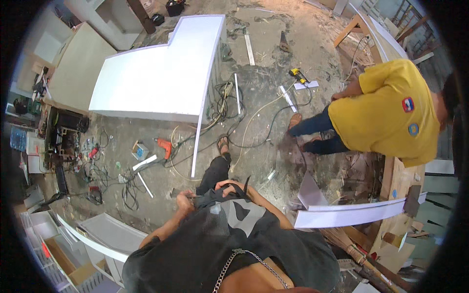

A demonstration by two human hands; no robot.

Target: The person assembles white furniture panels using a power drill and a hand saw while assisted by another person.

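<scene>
My left hand [184, 200] is closed at the left side of my waist, beside the hem of my dark T-shirt [215, 219]. A small greyish piece shows at its fingertips, too small to name. My right hand [227, 187] is at the front of my waist, its fingers curled on the dark cloth of the shirt's hem. A thin black strap end [246, 182] sticks up next to it. Below my hands, my sandalled foot [223, 144] stands on the floor among cables.
Ahead stands a large white L-shaped panel [156, 73]. An orange drill [165, 147], tangled cables [129, 188] and a yellow power tool [298, 75] lie on the floor. To the right, a person in a yellow shirt [391, 112] stands near white boards [351, 217]. White cabinets [110, 232] stand lower left.
</scene>
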